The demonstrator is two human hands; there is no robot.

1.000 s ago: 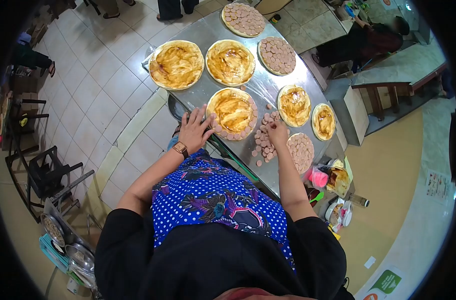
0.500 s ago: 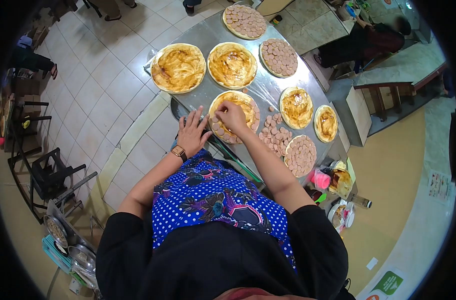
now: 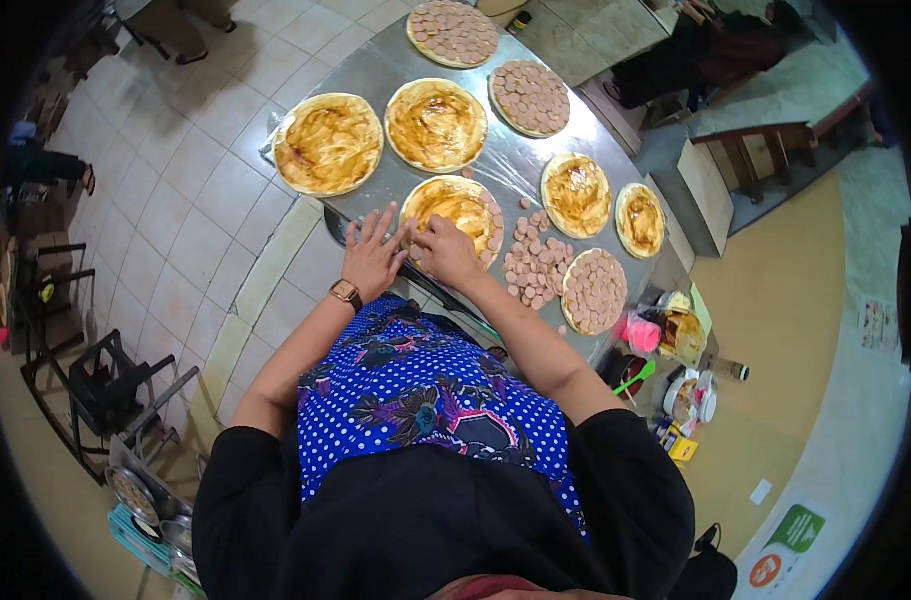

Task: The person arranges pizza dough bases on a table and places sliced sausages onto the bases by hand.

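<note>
A round dough base (image 3: 458, 207) spread with brown sauce lies near the table's front edge, with pink sausage slices along its right and lower rim. My left hand (image 3: 373, 255) rests at its left edge, fingers spread, nothing in it. Over its lower left part is my right hand (image 3: 444, 250), fingers pinched together; whatever they hold is too small to make out. A loose pile of sausage slices (image 3: 538, 262) lies to the right, beside a small base covered in slices (image 3: 595, 291).
The metal table (image 3: 376, 190) also bears sauced bases (image 3: 328, 144) and slice-covered ones (image 3: 530, 98). A pink container (image 3: 643, 334), a green spoon (image 3: 636, 377) and tubs stand at the right corner. Black stools (image 3: 106, 385) are at the left; a person (image 3: 716, 55) is at the upper right.
My right hand went from the slice pile to the sauced base, then down toward its lower left rim, near my left hand. The whole view has shifted slightly.
</note>
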